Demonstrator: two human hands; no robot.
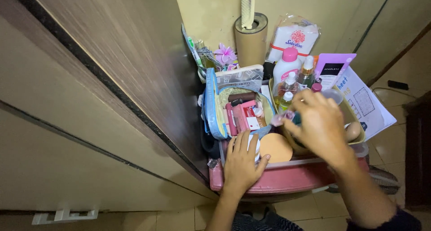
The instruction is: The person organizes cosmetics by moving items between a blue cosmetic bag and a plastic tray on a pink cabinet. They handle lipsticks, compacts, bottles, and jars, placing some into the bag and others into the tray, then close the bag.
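Observation:
My left hand point(241, 161) lies flat on a small white jar at the near edge of a pink plastic drawer unit point(287, 177), beside a round tan compact point(275, 147). My right hand point(319, 125) reaches into a beige tub point(354, 119) of small bottles, its fingers closed around a little dark item with a pink tip point(283, 119); what the item is stays unclear. An open blue-trimmed cosmetic pouch point(213, 110) with red and brown tubes sits to the left of the tub.
A dark wooden wardrobe door point(112, 78) stands close on the left. Behind the tub are a pink-capped white bottle point(287, 65), a cardboard tube with a comb point(250, 38), a cotton pack point(294, 38), a purple flower clip point(224, 55) and a printed sheet point(366, 103).

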